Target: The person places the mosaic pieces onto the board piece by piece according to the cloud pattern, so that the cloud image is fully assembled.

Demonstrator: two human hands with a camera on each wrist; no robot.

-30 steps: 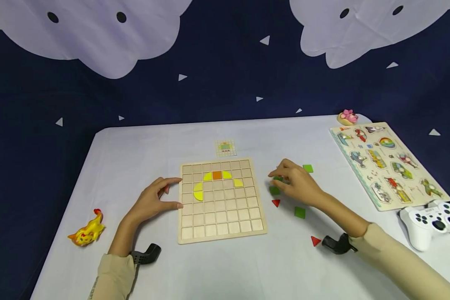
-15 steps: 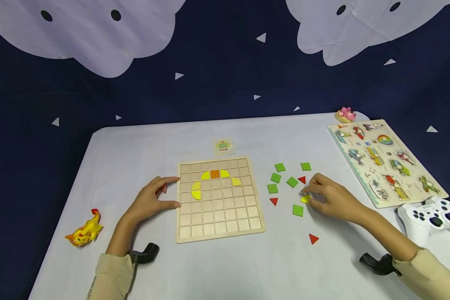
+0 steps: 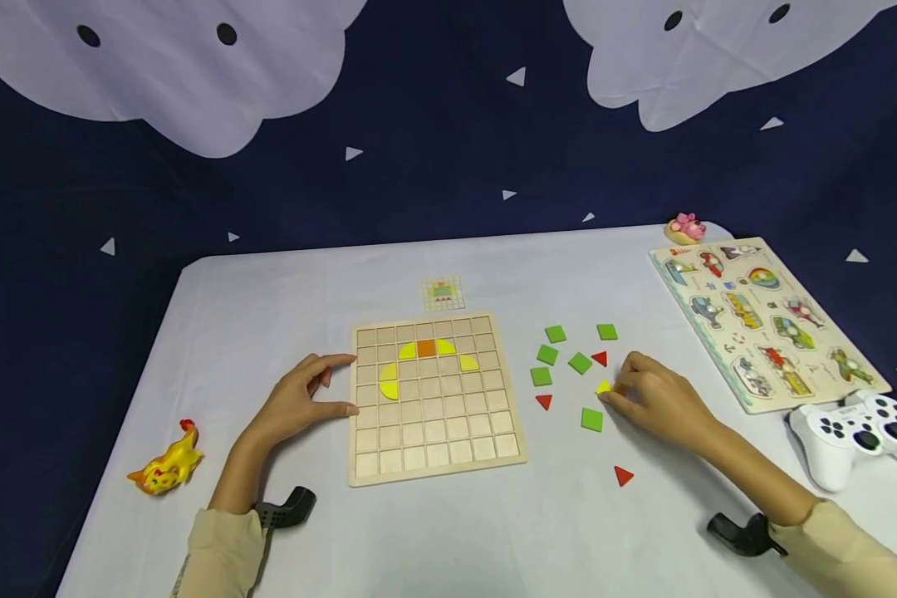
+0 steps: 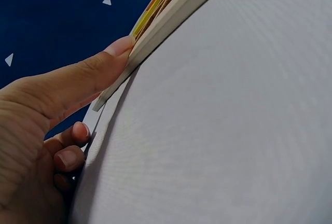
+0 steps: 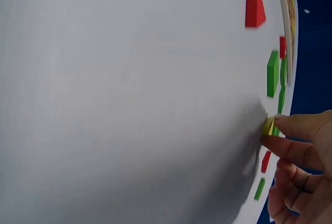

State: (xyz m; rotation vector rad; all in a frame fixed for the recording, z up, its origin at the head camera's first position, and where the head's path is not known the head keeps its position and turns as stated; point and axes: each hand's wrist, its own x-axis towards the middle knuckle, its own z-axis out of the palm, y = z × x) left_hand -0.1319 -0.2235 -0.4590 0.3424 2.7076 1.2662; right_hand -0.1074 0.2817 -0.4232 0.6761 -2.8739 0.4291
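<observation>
Our right hand (image 3: pixel 659 399) sits farther right than one second ago, pinching a yellow piece (image 3: pixel 604 387) right of the grid board (image 3: pixel 412 436), green squares (image 3: pixel 580 363) between. Our left hand (image 3: pixel 293 400), thumb and forefinger spread, touches the board's left edge.

Right hand (image 3: pixel 661 400) — thumb-and-finger pinch

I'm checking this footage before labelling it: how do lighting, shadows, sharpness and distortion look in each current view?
Head: fairly even light, the board legible, the card's fine print too small to make out; left wrist: faint curved stripes across the white cloth; right wrist: a broad, soft shadow beside the right hand, the cloth's edge visibly bowed.
</observation>
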